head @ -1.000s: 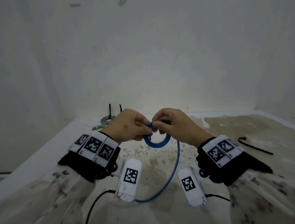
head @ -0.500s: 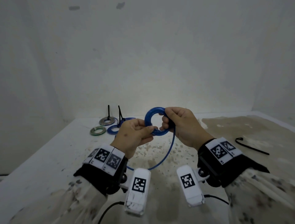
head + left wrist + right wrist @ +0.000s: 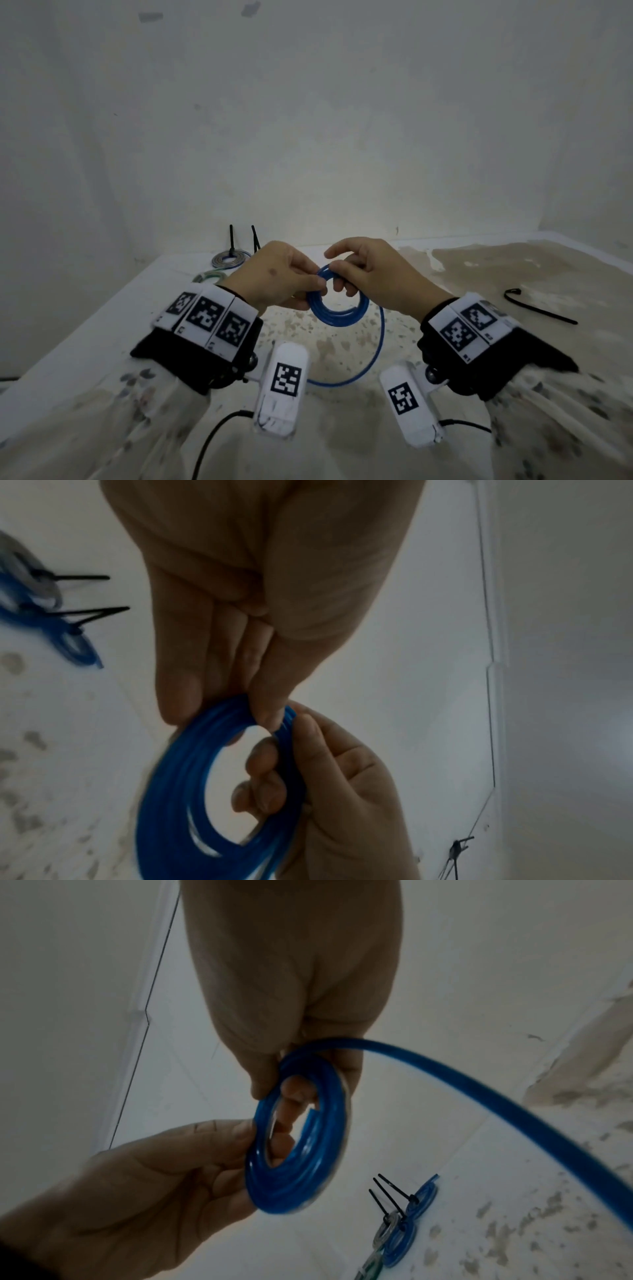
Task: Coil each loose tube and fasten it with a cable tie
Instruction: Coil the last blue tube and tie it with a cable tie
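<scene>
Above stained white flooring, the left hand (image 3: 281,277) pinched the blue tube coil (image 3: 337,308) while the right hand (image 3: 373,274) gripped its far rim, the unwound tail (image 3: 371,356) trailing rightward below the right wrist.

Dim, flat light; wrist views dark, blurred; wide-angle edge distortion.

sleeves (image 3: 102,428): pale, floral print | wrist bands (image 3: 205,346): black, white coded tags | wrist cameras (image 3: 282,387): white, black cables

No readable text; only coded square markers on wrist bands (image 3: 205,313).
</scene>
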